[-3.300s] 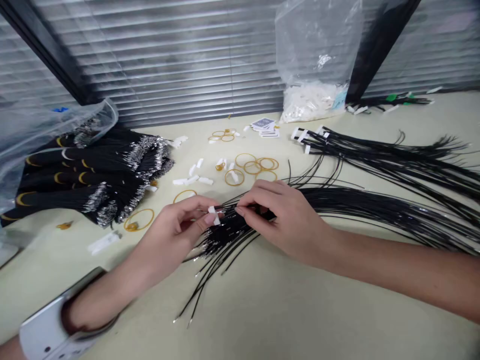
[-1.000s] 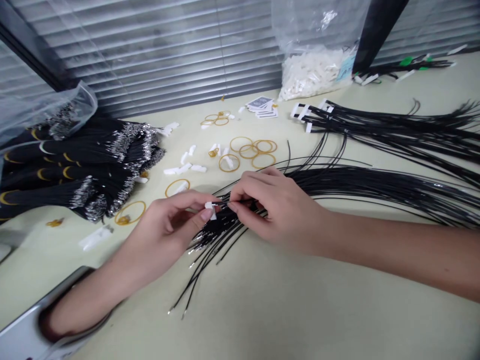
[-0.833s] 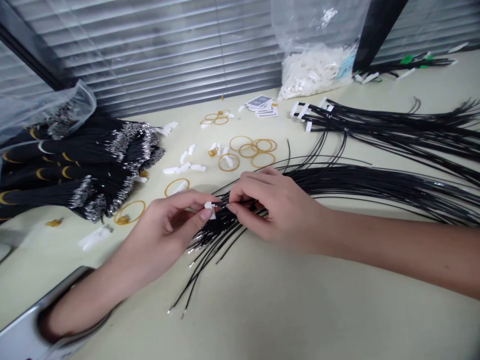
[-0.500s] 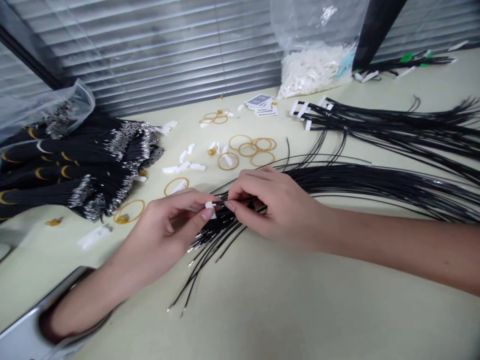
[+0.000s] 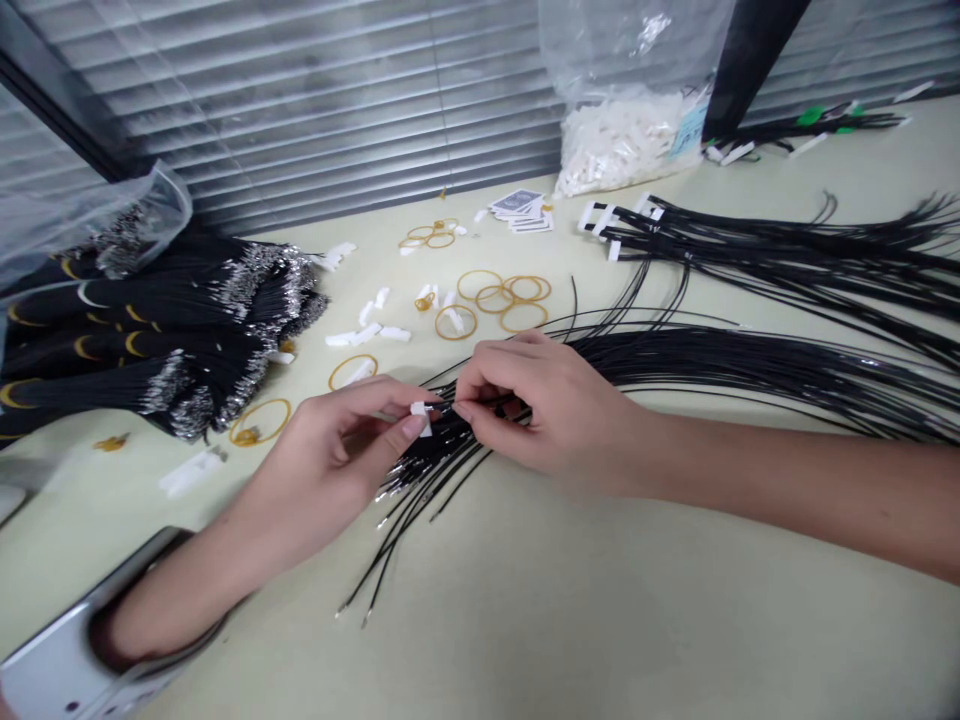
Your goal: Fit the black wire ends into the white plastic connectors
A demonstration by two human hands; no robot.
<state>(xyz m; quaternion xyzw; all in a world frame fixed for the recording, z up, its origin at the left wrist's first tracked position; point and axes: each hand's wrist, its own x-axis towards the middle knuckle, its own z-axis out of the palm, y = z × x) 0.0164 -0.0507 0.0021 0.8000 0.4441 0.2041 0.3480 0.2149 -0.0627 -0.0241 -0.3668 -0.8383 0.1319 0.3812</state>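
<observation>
Between the thumb and fingers of my left hand [image 5: 341, 455] is a small white connector [image 5: 421, 415]. Just to its right, my right hand [image 5: 536, 400] pinches a black wire [image 5: 442, 407] whose end meets the connector; how far it sits inside cannot be made out. Beneath both hands lies a loose bundle of black wires [image 5: 720, 365] with metal-tipped ends fanning toward the lower left.
Black wire bundles [image 5: 135, 330] with silver terminals lie at the left. Yellow rubber bands [image 5: 480, 290], white connectors [image 5: 367, 332] and cards [image 5: 521, 208] are scattered behind my hands. A bag of white parts [image 5: 626, 140] stands at the back, near connector-ended wires [image 5: 705, 235].
Both hands keep nearly the same pose and hold. The view has shifted very slightly.
</observation>
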